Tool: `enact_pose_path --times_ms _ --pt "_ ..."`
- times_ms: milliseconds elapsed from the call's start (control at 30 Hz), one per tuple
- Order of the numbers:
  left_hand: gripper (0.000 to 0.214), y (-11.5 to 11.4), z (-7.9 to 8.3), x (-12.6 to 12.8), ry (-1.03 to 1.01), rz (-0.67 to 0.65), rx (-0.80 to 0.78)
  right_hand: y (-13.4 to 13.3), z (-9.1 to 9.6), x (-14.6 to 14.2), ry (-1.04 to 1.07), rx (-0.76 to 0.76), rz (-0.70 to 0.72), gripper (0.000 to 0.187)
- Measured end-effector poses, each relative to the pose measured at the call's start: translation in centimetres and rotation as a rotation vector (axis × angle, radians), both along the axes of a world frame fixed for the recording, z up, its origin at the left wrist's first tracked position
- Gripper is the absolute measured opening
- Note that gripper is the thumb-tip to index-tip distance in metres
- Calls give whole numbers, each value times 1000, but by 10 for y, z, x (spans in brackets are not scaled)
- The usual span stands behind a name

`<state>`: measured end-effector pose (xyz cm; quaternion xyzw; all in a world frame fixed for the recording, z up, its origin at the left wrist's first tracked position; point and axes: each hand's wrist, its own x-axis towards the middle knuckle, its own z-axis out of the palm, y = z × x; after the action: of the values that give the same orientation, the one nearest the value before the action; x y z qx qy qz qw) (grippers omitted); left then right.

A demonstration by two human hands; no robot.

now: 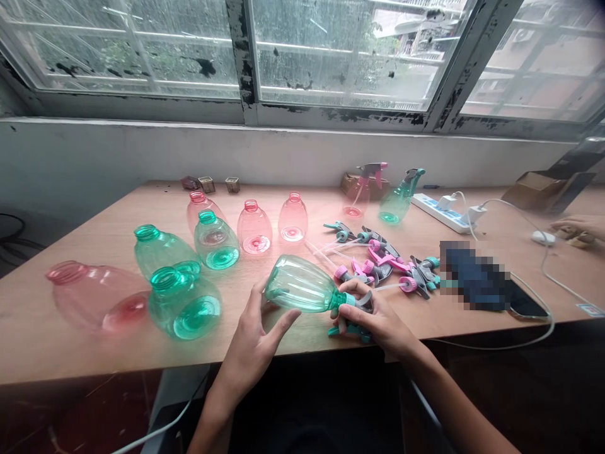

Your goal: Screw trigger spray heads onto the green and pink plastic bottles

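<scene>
Held sideways above the table's front edge is a clear green spray bottle [302, 285], its base to the left and its neck to the right. My left hand [259, 331] cups the base end, thumb in front and fingers partly hidden behind it. The fingers of my right hand [366, 315] are closed round a teal and grey trigger sprayer [348, 300] at the bottle's neck. Just beyond my right hand lies a pile of loose pink and teal trigger sprayers [378, 263] with thin tubes.
Several open-necked bottles stand at left, including a pink bottle [101, 297] and a green bottle [185, 304]. Behind the pile are two bottles with sprayers, one pink [357, 197], one green [397, 200]. A power strip [442, 213], a phone [528, 299] and another person's hand [579, 228] are at right.
</scene>
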<state>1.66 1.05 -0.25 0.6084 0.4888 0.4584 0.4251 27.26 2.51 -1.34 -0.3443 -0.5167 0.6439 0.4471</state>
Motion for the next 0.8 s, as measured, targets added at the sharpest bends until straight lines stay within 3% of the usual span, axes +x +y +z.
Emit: enact_pose_path --times_ms 800 --pt "64 0 1 1 2 -9 -1 0 0 1 7 -17 0 39"
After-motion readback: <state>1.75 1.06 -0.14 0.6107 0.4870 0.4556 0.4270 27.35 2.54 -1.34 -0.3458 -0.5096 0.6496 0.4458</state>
